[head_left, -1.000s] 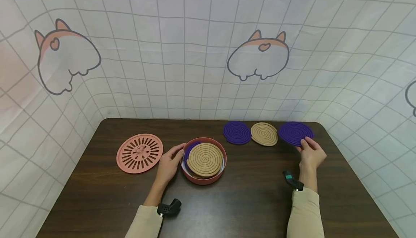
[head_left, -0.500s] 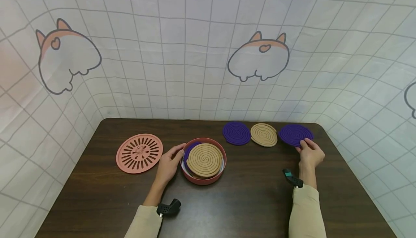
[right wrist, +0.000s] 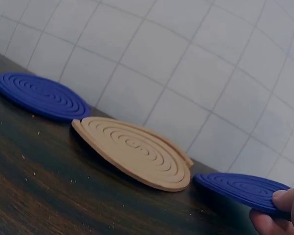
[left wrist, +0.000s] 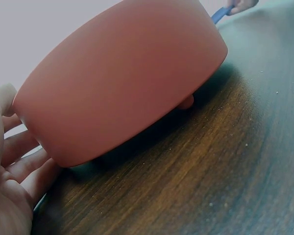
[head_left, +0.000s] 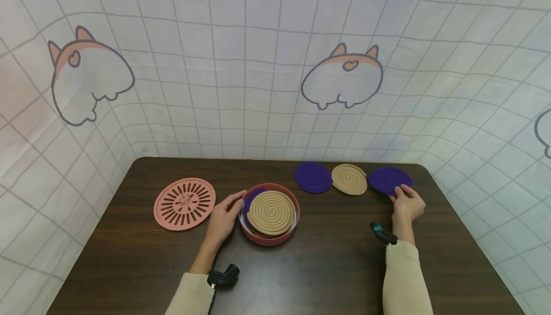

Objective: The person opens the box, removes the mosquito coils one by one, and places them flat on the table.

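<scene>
Handling the end purple coil (head_left: 387, 178) looks like the step in hand; we can't tell from this whether it's being laid down or lifted. Our right hand (head_left: 406, 205) pinches its near edge, thumb on top, fingers beneath, with that edge raised off the counter (head_left: 318, 272). It sits at the right end of the back row, just beside the tan coil (head_left: 349, 179); the other purple coil (head_left: 313, 177) is past that. Our left hand (head_left: 222, 218) holds the side of the red bowl (head_left: 269, 242), thumb at the rim, fingers against the outer wall. Stacked coils inside, the tan top coil (head_left: 271, 212) uppermost. Slotted pink lid (head_left: 184, 204) lies left of the bowl.

To do this well, we'd keep the pinch light but sure, since the coil looks bendy and could sag. We'd move it near level, avoid nudging the tan coil, and not scrape its far edge. Left hand should only steady the bowl; pressing the rim might tip the stack.
</scene>
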